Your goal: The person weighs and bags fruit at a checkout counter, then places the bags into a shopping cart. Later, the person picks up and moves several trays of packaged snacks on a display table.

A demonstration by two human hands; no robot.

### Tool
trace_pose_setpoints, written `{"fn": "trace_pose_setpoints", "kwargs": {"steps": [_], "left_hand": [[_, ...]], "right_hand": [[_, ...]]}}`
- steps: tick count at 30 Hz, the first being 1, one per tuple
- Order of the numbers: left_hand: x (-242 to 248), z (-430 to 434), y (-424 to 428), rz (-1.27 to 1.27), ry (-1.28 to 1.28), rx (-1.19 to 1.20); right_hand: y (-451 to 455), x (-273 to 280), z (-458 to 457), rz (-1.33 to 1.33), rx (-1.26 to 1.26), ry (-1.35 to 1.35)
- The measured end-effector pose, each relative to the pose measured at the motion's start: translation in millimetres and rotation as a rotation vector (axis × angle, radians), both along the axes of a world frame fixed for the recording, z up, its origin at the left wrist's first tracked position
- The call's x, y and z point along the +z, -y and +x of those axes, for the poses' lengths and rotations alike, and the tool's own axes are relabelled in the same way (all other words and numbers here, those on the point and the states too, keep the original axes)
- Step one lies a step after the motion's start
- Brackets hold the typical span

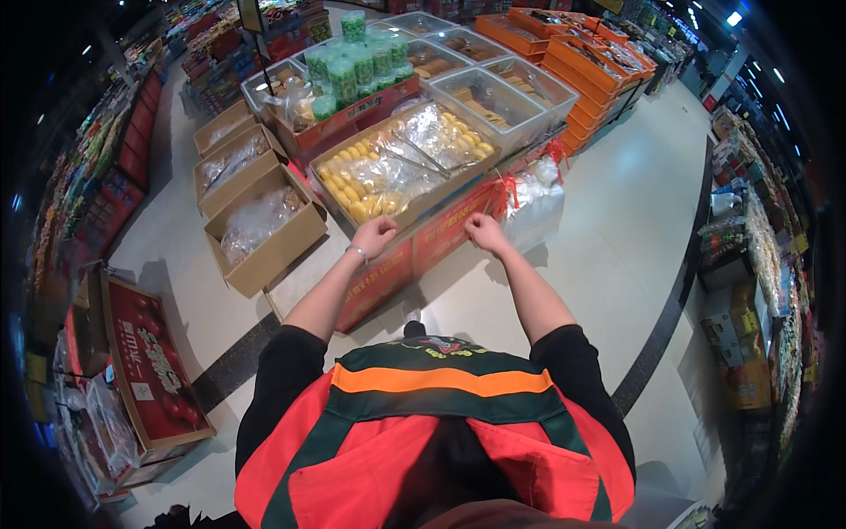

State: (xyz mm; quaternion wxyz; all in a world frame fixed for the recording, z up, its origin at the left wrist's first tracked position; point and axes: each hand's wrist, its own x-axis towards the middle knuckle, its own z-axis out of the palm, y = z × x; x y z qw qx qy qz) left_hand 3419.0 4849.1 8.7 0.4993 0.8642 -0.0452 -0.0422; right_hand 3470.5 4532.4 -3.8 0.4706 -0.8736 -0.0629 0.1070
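My left hand (pixel 375 237), with a bracelet at the wrist, is at the near corner of an open cardboard box (pixel 441 194). Its fingers are curled, and whether it touches the box is unclear. Yellow, individually wrapped snacks (pixel 350 192) fill that box under clear plastic. A pair of metal tongs (pixel 416 159) lies across them. My right hand (pixel 486 233) is loosely closed in front of the red printed side of the stand (pixel 456 210), just left of a bundle of clear plastic bags (pixel 537 198) hung by red ties. Nothing shows in either hand.
Cardboard boxes of bagged goods (pixel 264 228) stand to the left. Behind are green-filled clear jars (pixel 357 69), clear bins of biscuits (pixel 505 96) and stacked orange crates (pixel 581 86). A red printed carton (pixel 155 360) stands lower left. Stocked shelves (pixel 743 264) line the right side.
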Motion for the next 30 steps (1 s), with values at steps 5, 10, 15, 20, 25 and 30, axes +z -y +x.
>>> {"fn": "trace_pose_setpoints", "kwargs": {"steps": [5, 10, 15, 20, 25, 30], "left_hand": [[2.7, 90.1, 13.1, 0.299, 0.150, -0.078], [-7.2, 136.8, 10.1, 0.654, 0.195, -0.137], [-18.6, 164.3, -7.8, 0.945, 0.182, -0.015], [-10.3, 173.5, -8.6, 0.869, 0.090, 0.111], [8.8, 177.2, -6.5, 0.752, 0.116, 0.122], [19.4, 183.9, -17.5, 0.703, 0.033, 0.079]], "right_hand": [[-56.0, 18.7, 109.0, -0.084, 0.046, 0.111], [-86.3, 2.4, 187.3, -0.223, 0.072, 0.122], [-100.9, -11.9, 227.9, -0.600, 0.253, 0.170], [-99.1, -12.9, 241.0, -0.738, 0.502, 0.276], [-70.1, 5.9, 259.8, -0.228, 0.434, 0.176], [5.3, 23.4, 359.9, -0.057, 0.183, 0.552]]}}
